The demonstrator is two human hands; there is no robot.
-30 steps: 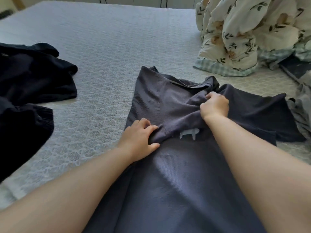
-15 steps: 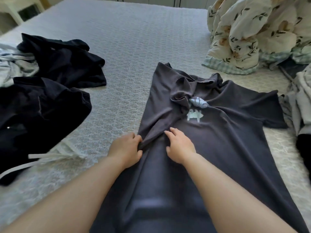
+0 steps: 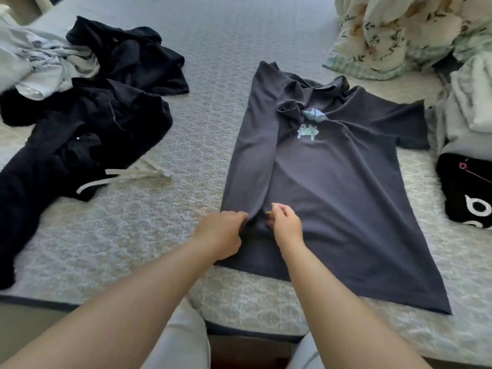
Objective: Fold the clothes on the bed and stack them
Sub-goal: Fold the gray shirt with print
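A dark grey T-shirt (image 3: 346, 187) with a small pale print on the chest lies spread on the bed (image 3: 207, 49), its left side folded in over the body. My left hand (image 3: 222, 233) grips the folded edge near the hem. Just to its right, my right hand (image 3: 286, 222) pinches the same fold with curled fingers. The shirt's right sleeve sticks out flat toward the right.
A heap of black clothes (image 3: 87, 123) with a white drawstring (image 3: 125, 175) lies at the left, pale garments (image 3: 34, 65) behind it. A floral quilt (image 3: 404, 30) is bunched at the back right. Light clothes (image 3: 468, 107) and a black printed garment (image 3: 468, 193) sit at the right edge.
Both hands have slid down the folded left side from the chest toward the hem. The view has pulled back, showing the bed's near edge.
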